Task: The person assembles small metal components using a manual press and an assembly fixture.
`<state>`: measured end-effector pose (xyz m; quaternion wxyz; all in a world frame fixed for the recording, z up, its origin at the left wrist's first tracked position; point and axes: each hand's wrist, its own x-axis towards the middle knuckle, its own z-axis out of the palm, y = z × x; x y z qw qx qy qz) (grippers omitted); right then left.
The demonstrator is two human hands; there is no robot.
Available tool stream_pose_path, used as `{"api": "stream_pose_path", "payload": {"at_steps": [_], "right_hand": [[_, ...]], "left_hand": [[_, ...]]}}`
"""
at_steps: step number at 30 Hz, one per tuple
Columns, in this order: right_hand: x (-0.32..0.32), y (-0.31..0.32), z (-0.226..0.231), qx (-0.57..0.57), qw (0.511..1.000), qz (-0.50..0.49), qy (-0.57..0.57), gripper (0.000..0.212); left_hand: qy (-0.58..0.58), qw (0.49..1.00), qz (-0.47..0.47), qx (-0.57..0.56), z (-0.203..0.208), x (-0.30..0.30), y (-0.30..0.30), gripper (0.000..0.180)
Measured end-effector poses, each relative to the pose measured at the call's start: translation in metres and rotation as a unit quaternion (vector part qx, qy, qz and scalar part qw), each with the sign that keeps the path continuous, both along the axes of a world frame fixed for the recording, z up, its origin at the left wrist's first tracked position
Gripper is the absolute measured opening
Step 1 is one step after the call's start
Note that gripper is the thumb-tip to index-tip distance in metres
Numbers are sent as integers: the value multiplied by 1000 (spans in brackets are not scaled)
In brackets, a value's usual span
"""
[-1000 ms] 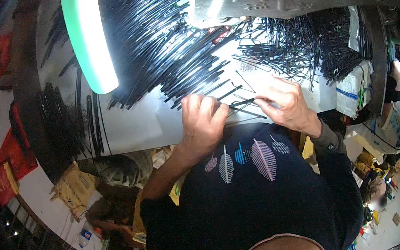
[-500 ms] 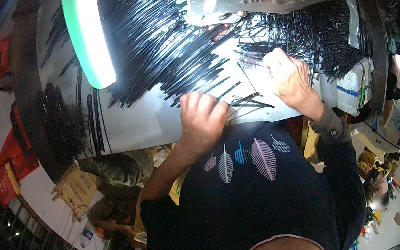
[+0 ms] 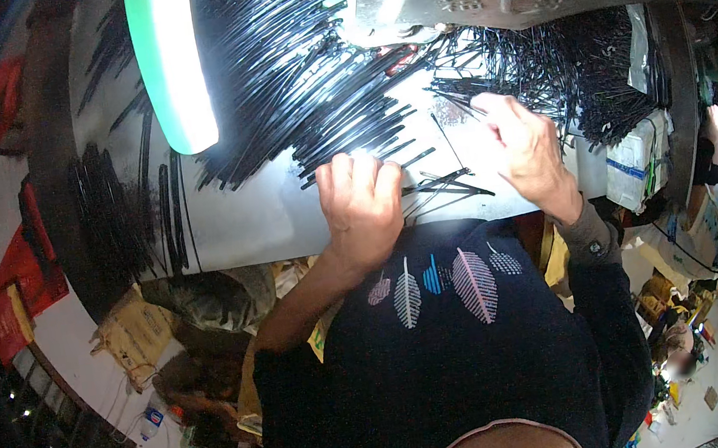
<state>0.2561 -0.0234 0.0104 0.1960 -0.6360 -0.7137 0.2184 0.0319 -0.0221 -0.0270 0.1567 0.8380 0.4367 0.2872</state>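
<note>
A left hand (image 3: 362,210) curls its fingers at the near edge of a white tabletop (image 3: 260,239) while a right hand (image 3: 532,149) reaches farther in, toward the right, as I watch over the head camera from a distance. The black strips (image 3: 302,99) lie in a broad slanting spread from the middle of the tabletop toward its far edge, their lower ends just beyond the left knuckles. Whether the left fingers grip anything I cannot tell from here; a few crossed strips (image 3: 447,184) lie just to their right, close to the near edge. The right thumb and fingers are drawn narrow at the lower side of a tangled heap (image 3: 535,65) of thinner black pieces, and I cannot make out whether one is pinched. A single thin piece (image 3: 448,140) lies between the two hands. Along the left edge I see more dark strips (image 3: 109,215); near the right edge sits a white box (image 3: 630,162) with a blue band. A green-and-white lamp (image 3: 172,69) glows above the left half.
</note>
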Motion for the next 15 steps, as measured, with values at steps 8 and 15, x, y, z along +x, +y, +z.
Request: {"api": "stream_pose_path", "payload": {"at_steps": [8, 15], "right_hand": [[5, -13, 7, -90, 978, 76, 171, 25], [3, -17, 21, -101, 952, 24, 287, 21]], "left_hand": [[-25, 999, -17, -16, 2, -4, 0, 18], [-56, 998, 2, -20, 1, -5, -1, 20]]}}
